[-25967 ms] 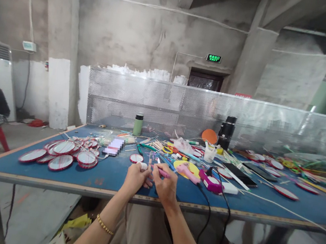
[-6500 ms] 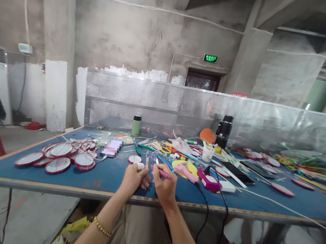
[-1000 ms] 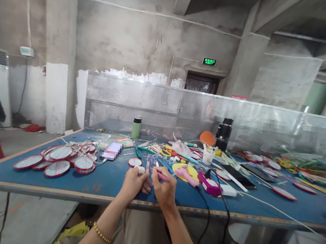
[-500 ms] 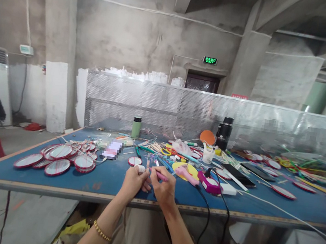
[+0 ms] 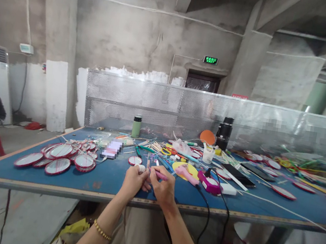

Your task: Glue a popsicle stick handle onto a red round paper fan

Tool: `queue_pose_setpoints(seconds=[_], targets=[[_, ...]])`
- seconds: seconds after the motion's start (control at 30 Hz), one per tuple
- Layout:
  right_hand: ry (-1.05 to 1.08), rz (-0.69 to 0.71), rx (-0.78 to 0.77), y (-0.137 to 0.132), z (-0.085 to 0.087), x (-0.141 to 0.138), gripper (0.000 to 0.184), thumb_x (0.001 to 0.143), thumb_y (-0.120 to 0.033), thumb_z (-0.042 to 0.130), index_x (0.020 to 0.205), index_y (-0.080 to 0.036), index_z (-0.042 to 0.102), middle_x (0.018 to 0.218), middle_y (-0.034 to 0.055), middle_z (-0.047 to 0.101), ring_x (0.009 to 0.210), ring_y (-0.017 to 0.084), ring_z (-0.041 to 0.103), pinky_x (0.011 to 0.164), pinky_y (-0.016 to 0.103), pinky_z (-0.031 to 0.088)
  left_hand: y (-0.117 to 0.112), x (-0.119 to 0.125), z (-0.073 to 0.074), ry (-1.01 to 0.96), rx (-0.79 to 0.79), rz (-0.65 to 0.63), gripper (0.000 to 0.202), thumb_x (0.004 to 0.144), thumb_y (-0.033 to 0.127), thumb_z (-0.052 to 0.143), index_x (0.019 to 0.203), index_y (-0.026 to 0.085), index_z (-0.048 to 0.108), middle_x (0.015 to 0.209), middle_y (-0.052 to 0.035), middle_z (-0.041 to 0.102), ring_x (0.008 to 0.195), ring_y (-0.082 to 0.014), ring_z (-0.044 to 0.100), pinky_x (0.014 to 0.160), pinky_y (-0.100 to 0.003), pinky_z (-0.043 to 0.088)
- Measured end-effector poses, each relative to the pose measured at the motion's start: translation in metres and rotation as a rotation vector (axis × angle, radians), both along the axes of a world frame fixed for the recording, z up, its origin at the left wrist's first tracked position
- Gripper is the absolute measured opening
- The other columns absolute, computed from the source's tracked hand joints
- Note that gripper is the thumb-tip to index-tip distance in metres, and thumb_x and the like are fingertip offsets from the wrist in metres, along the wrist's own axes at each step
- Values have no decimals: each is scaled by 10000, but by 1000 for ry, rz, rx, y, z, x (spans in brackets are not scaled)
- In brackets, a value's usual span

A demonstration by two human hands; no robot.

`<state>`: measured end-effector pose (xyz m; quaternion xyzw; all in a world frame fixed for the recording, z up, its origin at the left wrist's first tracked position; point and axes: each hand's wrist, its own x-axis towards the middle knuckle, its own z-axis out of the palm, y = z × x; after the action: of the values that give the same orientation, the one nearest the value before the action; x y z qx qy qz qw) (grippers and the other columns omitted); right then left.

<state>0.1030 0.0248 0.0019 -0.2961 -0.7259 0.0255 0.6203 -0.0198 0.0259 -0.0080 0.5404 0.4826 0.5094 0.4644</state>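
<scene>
Pink pen (image 5: 161, 175): slanting in the right hand (image 5: 164, 186), whose fingertips are gripping it, its left end reaching close to the left hand (image 5: 132, 181).
Narrow strip (image 5: 148, 161): jutting forward from the left hand, whose fingers are pinching it.
White piece (image 5: 141, 168): sitting at the left fingers, too small to identify.
Red-rimmed disc (image 5: 135, 160): lying just beyond the left hand.
Pink glue gun (image 5: 193, 178): resting partly over a yellow disc (image 5: 178, 167), right of the right hand.
Purple power strip (image 5: 209, 183): lying just beside the glue gun.
Disc pile (image 5: 57, 167): spreading over the blue tabletop (image 5: 78, 185), well left of both hands.
Green bottle (image 5: 136, 127), black flask (image 5: 224, 135): standing upright before a perforated screen (image 5: 129, 100).
</scene>
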Motion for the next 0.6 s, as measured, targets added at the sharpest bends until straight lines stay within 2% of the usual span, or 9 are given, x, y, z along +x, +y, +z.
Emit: queue_pose_setpoints(seconds=[0.6], targets=[[20,8,-3,1,-1,0,196,925,-256,538,786,-196,663,717,14,698,630,148,634,633,240,490,-2,0,3,9,-26,-1,287,962,360,598,1144,141,632,1073,-68,679,868,-182,677,747,-361,588]])
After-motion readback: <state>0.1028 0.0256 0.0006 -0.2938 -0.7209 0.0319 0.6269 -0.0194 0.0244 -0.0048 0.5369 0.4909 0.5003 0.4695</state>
